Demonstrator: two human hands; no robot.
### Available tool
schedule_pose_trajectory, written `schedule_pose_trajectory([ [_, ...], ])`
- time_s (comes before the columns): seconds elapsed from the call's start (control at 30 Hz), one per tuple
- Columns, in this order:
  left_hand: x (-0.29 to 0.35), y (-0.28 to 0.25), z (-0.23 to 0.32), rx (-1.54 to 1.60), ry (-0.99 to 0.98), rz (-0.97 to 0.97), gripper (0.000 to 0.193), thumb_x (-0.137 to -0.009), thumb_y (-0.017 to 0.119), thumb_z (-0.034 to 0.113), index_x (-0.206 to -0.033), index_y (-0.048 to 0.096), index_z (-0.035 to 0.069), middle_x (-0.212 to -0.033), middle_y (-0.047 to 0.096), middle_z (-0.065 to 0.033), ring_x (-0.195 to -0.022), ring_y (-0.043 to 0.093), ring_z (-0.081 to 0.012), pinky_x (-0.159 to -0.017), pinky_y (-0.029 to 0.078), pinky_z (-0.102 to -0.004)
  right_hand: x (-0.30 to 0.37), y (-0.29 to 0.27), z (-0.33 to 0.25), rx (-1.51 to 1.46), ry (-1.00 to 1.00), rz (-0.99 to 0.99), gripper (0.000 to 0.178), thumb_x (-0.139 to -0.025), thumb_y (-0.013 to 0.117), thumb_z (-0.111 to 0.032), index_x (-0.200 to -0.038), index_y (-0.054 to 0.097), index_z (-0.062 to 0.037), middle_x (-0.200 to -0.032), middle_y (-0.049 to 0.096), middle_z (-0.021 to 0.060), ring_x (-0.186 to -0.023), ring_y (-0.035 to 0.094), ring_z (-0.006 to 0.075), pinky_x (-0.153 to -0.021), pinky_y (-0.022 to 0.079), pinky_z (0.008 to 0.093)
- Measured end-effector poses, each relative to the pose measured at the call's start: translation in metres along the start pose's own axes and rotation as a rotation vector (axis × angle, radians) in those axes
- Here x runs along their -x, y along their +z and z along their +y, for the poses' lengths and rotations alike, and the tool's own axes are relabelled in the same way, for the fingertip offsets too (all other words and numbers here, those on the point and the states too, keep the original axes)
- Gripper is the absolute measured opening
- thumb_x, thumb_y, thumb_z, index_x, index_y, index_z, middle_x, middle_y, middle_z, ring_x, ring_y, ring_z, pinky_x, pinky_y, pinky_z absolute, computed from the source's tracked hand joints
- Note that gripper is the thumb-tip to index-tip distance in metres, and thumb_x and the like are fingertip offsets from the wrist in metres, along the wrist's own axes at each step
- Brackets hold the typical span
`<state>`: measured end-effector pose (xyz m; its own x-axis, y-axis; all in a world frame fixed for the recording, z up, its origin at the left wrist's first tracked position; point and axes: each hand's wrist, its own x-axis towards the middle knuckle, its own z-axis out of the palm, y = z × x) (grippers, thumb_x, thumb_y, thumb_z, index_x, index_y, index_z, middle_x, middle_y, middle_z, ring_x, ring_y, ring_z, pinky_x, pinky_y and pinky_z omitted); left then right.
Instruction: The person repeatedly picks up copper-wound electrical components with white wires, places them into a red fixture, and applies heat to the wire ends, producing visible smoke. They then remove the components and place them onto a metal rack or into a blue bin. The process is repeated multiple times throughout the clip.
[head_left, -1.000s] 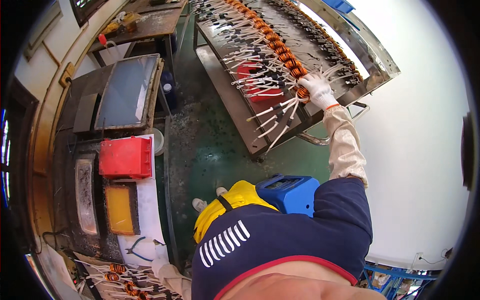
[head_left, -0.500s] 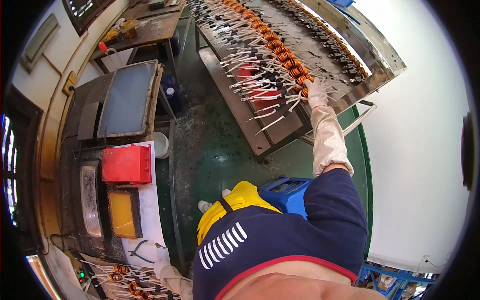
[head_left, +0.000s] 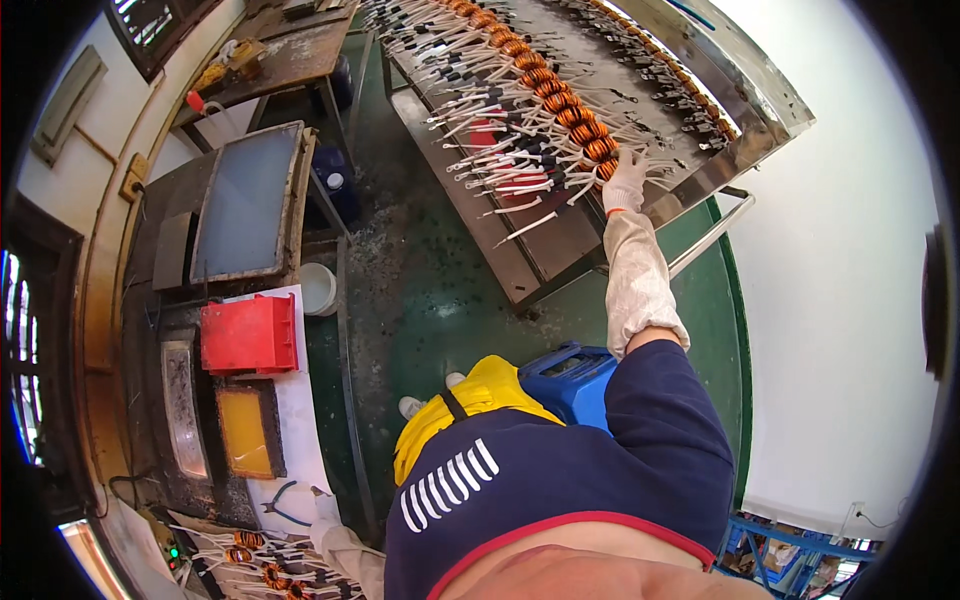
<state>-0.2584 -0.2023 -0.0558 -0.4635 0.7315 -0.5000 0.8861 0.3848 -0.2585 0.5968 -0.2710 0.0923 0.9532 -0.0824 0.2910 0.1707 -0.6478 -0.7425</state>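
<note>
My right hand [head_left: 626, 182], in a white glove with a pale sleeve guard, reaches forward to the near end of a long row of copper-wire coils [head_left: 573, 117] on a metal cart. Its fingers are closed around the side of the end coil [head_left: 607, 169], though their tips are partly hidden. White-sleeved leads with ring terminals stick out on both sides of the row. At the lower left, my gloved left hand [head_left: 326, 513] is low over the bench, beside pliers [head_left: 290, 506] with blue-green handles. Its fingers are too unclear to show whether it grips them.
Left on the bench are a red bin [head_left: 248, 334], a tray of amber material [head_left: 248, 430] and several loose coils [head_left: 272, 574]. A white bucket [head_left: 318, 289] stands by the bench edge. The cart's metal rim [head_left: 745, 150] and a blue container [head_left: 570, 383] are at the right.
My right hand and forearm have shifted slightly left, still at the end of the coil row. The view has moved a little. My left hand remains beside the pliers.
</note>
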Motion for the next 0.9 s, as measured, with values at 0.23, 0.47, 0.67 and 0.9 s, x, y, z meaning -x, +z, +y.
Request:
schedule_pose_trajectory([
  [0.23, -0.001, 0.010, -0.016, 0.067, -0.011, -0.023, 0.070, -0.085, 0.057, 0.046, -0.133, 0.040, -0.001, -0.118, 0.060, -0.0292, -0.111, 0.059, -0.0422, -0.093, 0.047, -0.0471, 0.065, 0.001, 0.028, -0.172, -0.336, -0.017, 0.072, -0.078, 0.057, 0.004, -0.144, 0.038, -0.0153, -0.149, 0.028, 0.0263, -0.136, 0.032, 0.0427, -0.113, 0.028, 0.0424],
  [0.47, -0.007, 0.027, -0.031, 0.111, 0.008, -0.004, 0.075, -0.084, 0.058, 0.046, -0.138, 0.035, -0.001, -0.119, 0.060, -0.0301, -0.112, 0.059, -0.0427, -0.094, 0.047, -0.0469, 0.081, -0.009, 0.014, 0.311, -0.329, -0.290, 0.066, -0.080, 0.050, 0.004, -0.134, 0.053, -0.0336, -0.149, 0.029, 0.0219, -0.127, 0.045, 0.0395, -0.102, 0.041, 0.0405],
  [0.67, -0.009, 0.049, -0.041, 0.182, 0.027, 0.020, 0.081, -0.084, 0.059, 0.046, -0.143, 0.031, -0.001, -0.121, 0.059, -0.0309, -0.113, 0.058, -0.0432, -0.095, 0.046, -0.0467, 0.066, 0.008, 0.025, 0.167, -0.122, -0.257, 0.061, -0.084, 0.055, -0.004, -0.136, 0.051, -0.0355, -0.149, 0.030, 0.0204, -0.121, 0.050, 0.0398, -0.098, 0.042, 0.0405],
  [0.9, 0.013, 0.074, -0.039, 0.387, -0.009, 0.161, 0.092, -0.084, 0.065, 0.038, -0.150, 0.013, 0.001, -0.129, 0.053, -0.0323, -0.118, 0.055, -0.0419, -0.098, 0.045, -0.0435, 0.085, 0.001, 0.025, 0.633, -0.593, -0.109, 0.067, -0.084, 0.060, -0.012, -0.144, 0.040, -0.0348, -0.146, 0.030, 0.0289, -0.119, 0.051, 0.0436, -0.097, 0.044, 0.0447],
])
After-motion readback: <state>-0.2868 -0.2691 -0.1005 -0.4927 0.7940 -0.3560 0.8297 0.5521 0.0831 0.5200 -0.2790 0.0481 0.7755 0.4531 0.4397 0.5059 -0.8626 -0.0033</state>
